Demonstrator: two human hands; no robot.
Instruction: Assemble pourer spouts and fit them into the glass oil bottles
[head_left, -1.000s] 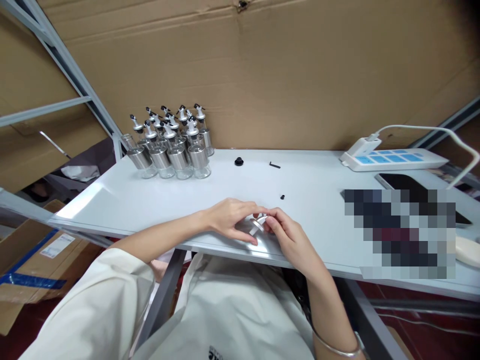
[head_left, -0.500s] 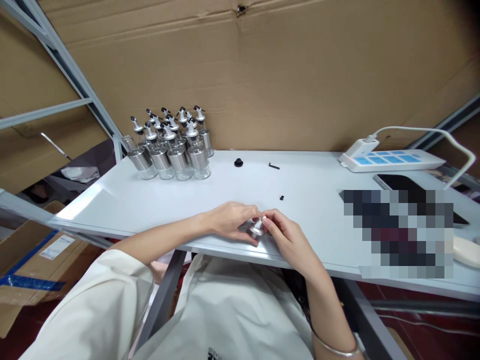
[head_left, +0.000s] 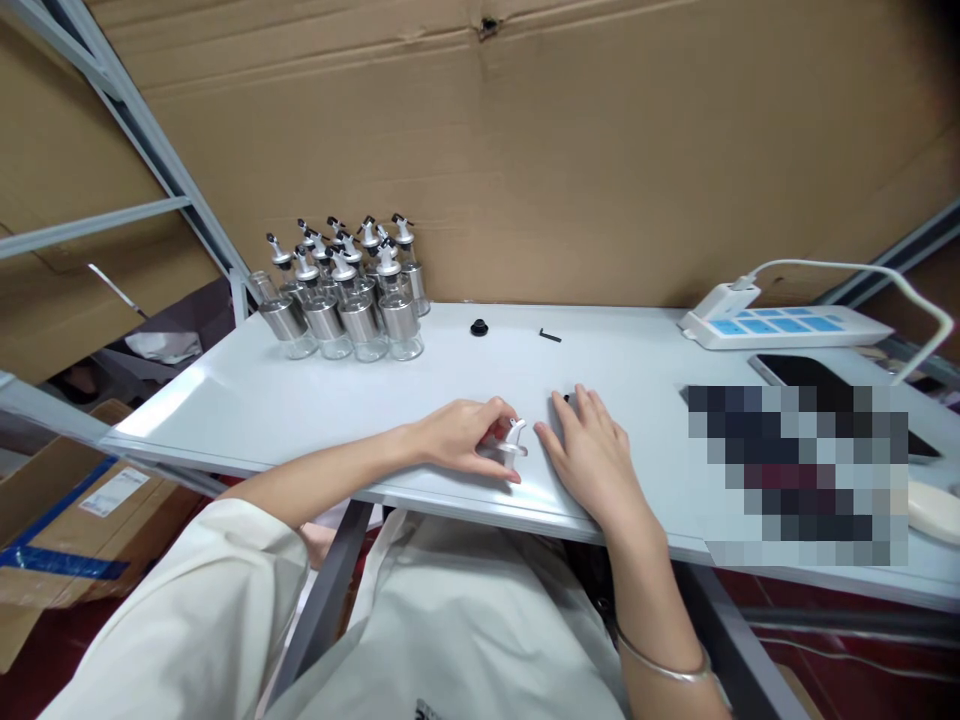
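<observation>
My left hand (head_left: 466,440) grips a silver pourer spout (head_left: 514,445) upright between thumb and fingers, just above the near edge of the table. Beside it on the right, my right hand (head_left: 592,450) is open, palm down, with its fingers stretched forward. Its fingertips are at a small black piece (head_left: 567,398), mostly hidden by them; whether they touch it I cannot tell. Farther back lie a round black stopper (head_left: 478,327) and a thin black L-shaped part (head_left: 550,336).
Several glass-and-steel oil bottles (head_left: 362,325) with pourers stand at the back left, one without a pourer (head_left: 283,318). At the right are a white power strip (head_left: 795,325) with a plugged-in charger, a dark phone (head_left: 817,375) and a blurred-out patch. Cardboard (head_left: 600,150) walls the back.
My right hand has let go of the spout and moved forward to the small black piece, its fingers spreading. The left hand still holds the spout.
</observation>
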